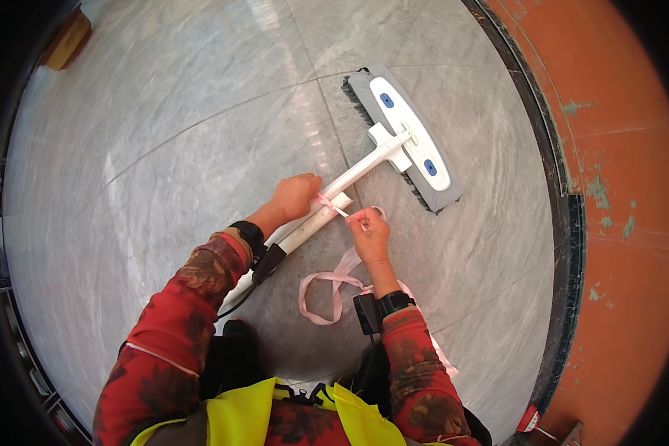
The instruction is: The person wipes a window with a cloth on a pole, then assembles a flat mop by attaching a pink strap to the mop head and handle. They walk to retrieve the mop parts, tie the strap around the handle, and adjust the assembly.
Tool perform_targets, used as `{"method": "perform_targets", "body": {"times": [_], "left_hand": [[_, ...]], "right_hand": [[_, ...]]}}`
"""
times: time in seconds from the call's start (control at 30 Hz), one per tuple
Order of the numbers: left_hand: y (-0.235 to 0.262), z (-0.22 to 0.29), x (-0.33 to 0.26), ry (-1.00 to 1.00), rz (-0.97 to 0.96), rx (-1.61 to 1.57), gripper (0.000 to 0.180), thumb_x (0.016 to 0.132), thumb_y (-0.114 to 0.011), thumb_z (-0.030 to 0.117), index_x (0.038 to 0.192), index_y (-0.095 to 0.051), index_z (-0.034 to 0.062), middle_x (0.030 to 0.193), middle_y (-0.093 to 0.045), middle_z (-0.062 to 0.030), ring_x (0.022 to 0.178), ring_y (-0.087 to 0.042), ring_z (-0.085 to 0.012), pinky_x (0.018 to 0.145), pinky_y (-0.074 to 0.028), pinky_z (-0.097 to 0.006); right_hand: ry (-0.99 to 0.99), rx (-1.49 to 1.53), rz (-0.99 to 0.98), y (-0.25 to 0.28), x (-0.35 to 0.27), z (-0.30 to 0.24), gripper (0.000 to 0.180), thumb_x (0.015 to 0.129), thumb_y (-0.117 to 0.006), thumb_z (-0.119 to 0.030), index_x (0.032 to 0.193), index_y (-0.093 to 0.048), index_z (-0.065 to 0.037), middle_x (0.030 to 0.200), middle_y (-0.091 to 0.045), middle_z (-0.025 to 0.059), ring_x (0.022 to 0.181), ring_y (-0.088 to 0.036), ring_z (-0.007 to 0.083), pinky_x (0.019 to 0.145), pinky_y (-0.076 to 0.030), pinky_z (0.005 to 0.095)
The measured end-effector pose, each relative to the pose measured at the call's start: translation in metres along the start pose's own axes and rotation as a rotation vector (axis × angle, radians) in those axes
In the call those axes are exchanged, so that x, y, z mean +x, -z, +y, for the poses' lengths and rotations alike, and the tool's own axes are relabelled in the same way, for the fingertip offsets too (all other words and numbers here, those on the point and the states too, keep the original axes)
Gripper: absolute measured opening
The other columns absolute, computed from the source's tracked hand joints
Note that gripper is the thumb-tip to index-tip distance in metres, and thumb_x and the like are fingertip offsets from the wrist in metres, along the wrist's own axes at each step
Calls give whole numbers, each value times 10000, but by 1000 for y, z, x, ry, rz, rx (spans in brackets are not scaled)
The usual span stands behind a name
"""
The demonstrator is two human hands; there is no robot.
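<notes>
A flat floor mop lies on the floor; its grey and white mop head [409,137] points away from me, and its white handle [360,169] slants toward my legs. A second white pole [305,230], scuffed, lies alongside the handle. A pink ribbon [325,202] crosses both poles. My left hand [296,195] is closed beside the mop handle, on the ribbon's near-left part; its fingertips are partly hidden. On the other side, my right hand [372,236] pinches a narrow twisted part of the ribbon. A long loose length of ribbon curls on the floor below that hand.
Grey tiled floor [201,149] surrounds the mop. A dark border strip [565,297] and an orange worn surface [632,186] run along the right. A brown and yellow object [67,41] stands at the far left. My dark shoe [238,334] is close to the poles.
</notes>
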State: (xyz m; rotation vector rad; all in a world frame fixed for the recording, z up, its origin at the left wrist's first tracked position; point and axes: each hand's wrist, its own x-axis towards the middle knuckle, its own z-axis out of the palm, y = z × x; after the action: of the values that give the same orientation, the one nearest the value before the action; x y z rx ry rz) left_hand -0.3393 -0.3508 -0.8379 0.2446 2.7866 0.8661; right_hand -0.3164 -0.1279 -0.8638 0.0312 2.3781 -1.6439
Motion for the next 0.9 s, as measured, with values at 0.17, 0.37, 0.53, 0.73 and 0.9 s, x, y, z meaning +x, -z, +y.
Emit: {"method": "perform_targets", "body": {"times": [0.17,0.37,0.53,0.73,0.9], "left_hand": [[-14,-21,2,93,-4,-136,83,764,-628,41,802,-554,50,800,-610,-125,753,-600,-330,645,-457,-425],[-15,-39,-90,185,-24,-441,863,659,-831,364,1358,-398,104,1141,-533,-203,1013,-548,-332,864,-471,-404],[-31,-13,-169,399,-86,84,906,580,-849,319,1322,-389,78,1156,-508,-157,1121,-493,-349,912,-418,-491],[-31,-9,-160,508,9,83,634,586,-752,171,1128,-440,70,1032,-588,-168,954,-596,-375,784,-488,-463],[-6,-5,-168,528,-42,-5,529,603,-713,170,1069,-487,62,954,-641,-198,900,-630,-394,792,-496,-455]], "right_hand": [[-117,241,10,-14,-10,25,92,866,-687,-108,867,-617,-48,710,-609,-13,604,-511,45,549,-408,207],[-292,321,-15,-30,-15,42,169,941,-603,-220,967,-618,-53,744,-625,1,580,-504,57,534,-402,209],[-412,583,-84,-44,-8,23,237,1005,-472,-245,1040,-618,-61,790,-627,26,508,-412,48,441,-324,212],[-464,888,-51,-57,-5,-8,208,1014,-451,-206,1091,-585,-68,859,-656,63,444,-315,29,395,-241,188],[-288,796,-291,-42,-13,2,220,1004,-502,-235,1095,-597,-59,856,-656,52,461,-338,23,407,-258,178]]}}
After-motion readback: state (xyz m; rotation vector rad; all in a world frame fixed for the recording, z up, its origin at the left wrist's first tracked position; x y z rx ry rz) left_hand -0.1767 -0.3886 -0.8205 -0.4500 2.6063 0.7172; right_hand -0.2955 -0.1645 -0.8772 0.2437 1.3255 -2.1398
